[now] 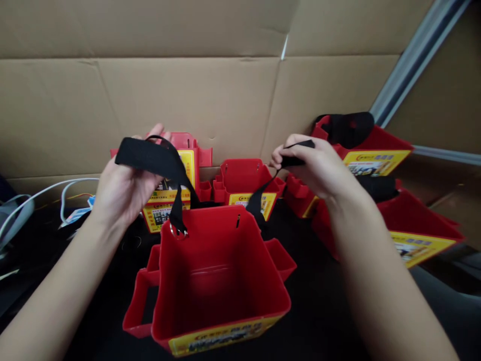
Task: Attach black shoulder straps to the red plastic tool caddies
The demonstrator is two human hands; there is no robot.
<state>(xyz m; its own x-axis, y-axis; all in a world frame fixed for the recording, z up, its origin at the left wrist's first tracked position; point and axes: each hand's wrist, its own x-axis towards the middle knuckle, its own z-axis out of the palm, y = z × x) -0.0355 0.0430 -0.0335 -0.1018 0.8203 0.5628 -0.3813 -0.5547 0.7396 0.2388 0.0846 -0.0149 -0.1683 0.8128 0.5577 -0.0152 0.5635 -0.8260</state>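
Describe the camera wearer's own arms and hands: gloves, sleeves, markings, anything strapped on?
Two human hands, left and right, both ungloved. Left forearm and right forearm are bare to the frame edge, no sleeves showing. No watch, bracelet, cable or marking visible. Some fingers are partly hidden, so rings can't be fully ruled out.

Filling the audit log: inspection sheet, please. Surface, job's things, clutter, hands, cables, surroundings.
Surface: black tabletop.
Job's things: open red box in front; black strap; metal ring at the box's back wall.
Clutter: other red boxes behind and to the right.
Left hand: strap passes across it; grip unclear.
Right hand: closed on black strap too.
Cables: white cable at left.
Surroundings: cardboard behind; grey metal bar at right.
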